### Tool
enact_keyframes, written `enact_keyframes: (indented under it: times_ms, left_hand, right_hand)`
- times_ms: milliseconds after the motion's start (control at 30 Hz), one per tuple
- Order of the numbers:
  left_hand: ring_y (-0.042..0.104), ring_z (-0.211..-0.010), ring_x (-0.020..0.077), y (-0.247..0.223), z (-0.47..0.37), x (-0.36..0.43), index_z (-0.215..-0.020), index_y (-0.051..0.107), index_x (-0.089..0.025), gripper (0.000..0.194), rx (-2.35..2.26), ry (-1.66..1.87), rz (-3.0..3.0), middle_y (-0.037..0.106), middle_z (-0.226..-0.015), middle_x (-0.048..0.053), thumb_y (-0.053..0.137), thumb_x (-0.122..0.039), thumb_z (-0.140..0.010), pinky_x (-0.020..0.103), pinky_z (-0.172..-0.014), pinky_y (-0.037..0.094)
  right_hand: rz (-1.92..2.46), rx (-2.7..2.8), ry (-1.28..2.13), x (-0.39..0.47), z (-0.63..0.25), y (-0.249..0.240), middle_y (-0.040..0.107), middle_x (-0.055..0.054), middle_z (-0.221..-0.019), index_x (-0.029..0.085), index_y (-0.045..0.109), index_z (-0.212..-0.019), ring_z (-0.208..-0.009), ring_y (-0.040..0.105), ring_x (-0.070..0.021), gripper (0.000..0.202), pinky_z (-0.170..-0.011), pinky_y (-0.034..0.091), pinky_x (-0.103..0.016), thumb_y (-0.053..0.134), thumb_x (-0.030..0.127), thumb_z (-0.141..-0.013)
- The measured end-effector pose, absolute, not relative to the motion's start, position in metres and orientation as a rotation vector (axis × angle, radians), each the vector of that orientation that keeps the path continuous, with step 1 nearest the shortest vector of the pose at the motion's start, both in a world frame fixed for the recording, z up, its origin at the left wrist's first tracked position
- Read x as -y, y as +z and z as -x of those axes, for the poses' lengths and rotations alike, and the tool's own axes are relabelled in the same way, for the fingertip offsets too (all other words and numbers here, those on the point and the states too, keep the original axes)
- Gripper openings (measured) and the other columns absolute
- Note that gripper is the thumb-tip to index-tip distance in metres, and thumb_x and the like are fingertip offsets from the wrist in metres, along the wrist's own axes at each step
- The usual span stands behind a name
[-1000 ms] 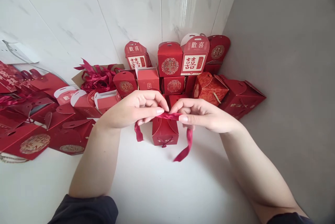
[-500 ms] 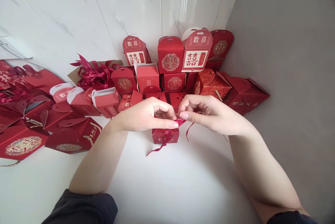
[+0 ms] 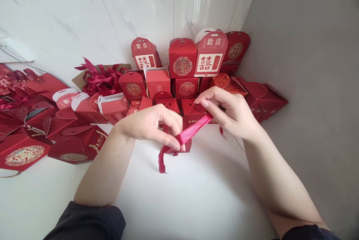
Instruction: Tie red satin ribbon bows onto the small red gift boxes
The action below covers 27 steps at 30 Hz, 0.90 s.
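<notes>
A dark pink ribbon stretches slantwise between my two hands. My left hand pinches it between thumb and fingers, and one loose end hangs below that hand. Higher up and to the right, my right hand grips the other stretch of ribbon between thumb and forefinger, with a short tail showing under it. Just behind and below my left hand stands a small red gift box, mostly covered by the hand and the ribbon. Whether the ribbon is fastened to this box I cannot tell.
Red gift boxes are stacked against the tiled wall. More boxes stand at the left. A heap of ribbons lies in an open brown carton behind them. A grey wall bounds the right side of the white tabletop.
My right hand has moved up and to the right, drawing the ribbon out between the hands. My left hand has shifted slightly down and left.
</notes>
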<state>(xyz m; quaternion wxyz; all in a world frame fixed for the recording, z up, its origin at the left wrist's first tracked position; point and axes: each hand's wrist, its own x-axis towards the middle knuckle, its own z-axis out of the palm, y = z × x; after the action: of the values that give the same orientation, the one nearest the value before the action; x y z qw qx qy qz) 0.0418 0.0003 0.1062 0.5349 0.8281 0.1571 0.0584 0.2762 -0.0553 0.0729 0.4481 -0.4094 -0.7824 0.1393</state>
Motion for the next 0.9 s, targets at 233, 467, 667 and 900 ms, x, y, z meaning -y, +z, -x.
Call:
enact_keyframes:
  times_ms: [233, 467, 667, 900]
  left_hand:
    - [0.061, -0.063, 0.0182, 0.101, -0.040, -0.010, -0.074, 0.082, -0.024, 0.009, -0.315, 0.231, -1.862, 0.068, -0.061, 0.008, 0.082, -0.031, -0.069, 0.029, -0.060, 0.049]
    - [0.065, -0.070, 0.0116, 0.090, -0.057, -0.006, -0.062, 0.074, -0.018, 0.024, -0.674, 0.479, -1.661, 0.064, -0.056, 0.000, 0.076, -0.036, -0.077, 0.021, -0.068, 0.049]
    - [0.067, -0.077, 0.0141, 0.088, -0.063, 0.001, -0.064, 0.074, -0.016, 0.025, -0.636, 0.495, -1.666, 0.072, -0.070, 0.003, 0.075, -0.037, -0.078, 0.025, -0.076, 0.051]
    - [0.052, -0.051, 0.0074, 0.080, -0.067, -0.002, -0.074, 0.077, -0.017, 0.023, -0.504, 0.750, -1.421, 0.058, -0.052, -0.001, 0.076, -0.039, -0.077, 0.023, -0.057, 0.047]
  right_hand:
    - [1.082, 2.032, 0.043, 0.036, -0.284, 0.062, 0.069, -0.004, -0.092, 0.020, 0.062, -0.110, -0.076, 0.062, -0.0156, 0.025, -0.072, 0.047, -0.028, 0.040, 0.028, -0.100]
    - [0.855, 2.221, 0.197, 0.042, -0.267, 0.062, 0.062, -0.008, -0.130, 0.018, 0.048, -0.134, -0.108, 0.063, -0.0218, 0.048, -0.091, 0.049, -0.033, 0.053, 0.017, -0.087]
    - [0.965, 1.993, 0.356, 0.047, -0.254, 0.058, 0.074, -0.002, -0.096, 0.020, 0.068, -0.109, -0.080, 0.068, -0.0143, 0.027, -0.074, 0.051, -0.025, 0.043, 0.021, -0.098]
    - [0.931, 1.944, 0.753, 0.053, -0.259, 0.070, 0.074, -0.004, -0.089, 0.018, 0.071, -0.098, -0.077, 0.069, -0.0158, 0.032, -0.075, 0.054, -0.027, 0.046, 0.037, -0.099]
